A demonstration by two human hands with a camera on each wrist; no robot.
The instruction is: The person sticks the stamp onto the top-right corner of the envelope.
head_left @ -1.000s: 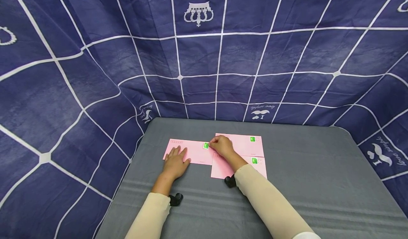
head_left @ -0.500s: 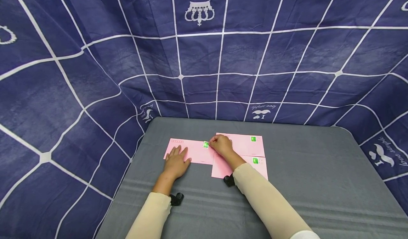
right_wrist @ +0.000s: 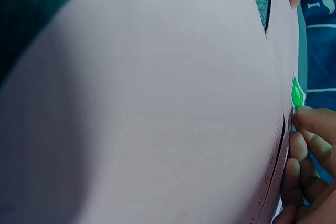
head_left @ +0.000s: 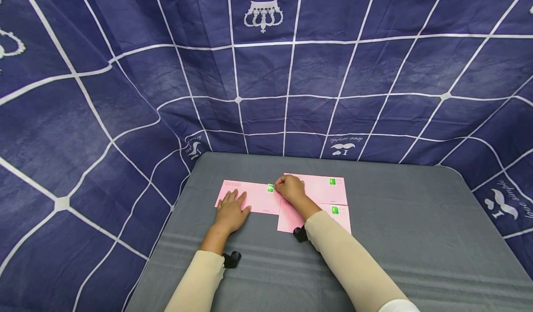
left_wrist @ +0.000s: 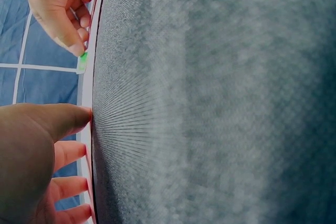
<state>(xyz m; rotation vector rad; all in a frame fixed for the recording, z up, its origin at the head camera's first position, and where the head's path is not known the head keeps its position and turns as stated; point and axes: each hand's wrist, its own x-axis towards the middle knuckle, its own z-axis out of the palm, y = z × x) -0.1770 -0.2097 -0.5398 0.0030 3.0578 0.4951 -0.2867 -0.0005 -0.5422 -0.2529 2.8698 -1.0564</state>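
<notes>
A pink envelope [head_left: 259,201] lies on the grey table, and my left hand [head_left: 229,214] rests on its left part with fingers spread. Near the envelope's upper right corner, my right hand [head_left: 291,189] pinches the right edge of a green stamp [head_left: 270,188] with a white border. Seen from the right wrist, the thumb and finger are on one corner of the stamp [right_wrist: 297,94], which looks tilted up from the paper. How much of its underside touches the envelope cannot be told. The left wrist view shows the left fingertips [left_wrist: 79,153] on the envelope.
Two more pink envelopes lie to the right, an upper one [head_left: 322,189] and a lower one [head_left: 339,221], each bearing a green stamp. My right forearm crosses the lower one. The grey table [head_left: 399,238] ends at a blue curtain [head_left: 316,71] with white lines.
The head view has shifted slightly. Both hands stay in place, and the right one keeps its pinch on the stamp, which now looks slightly more tilted.
</notes>
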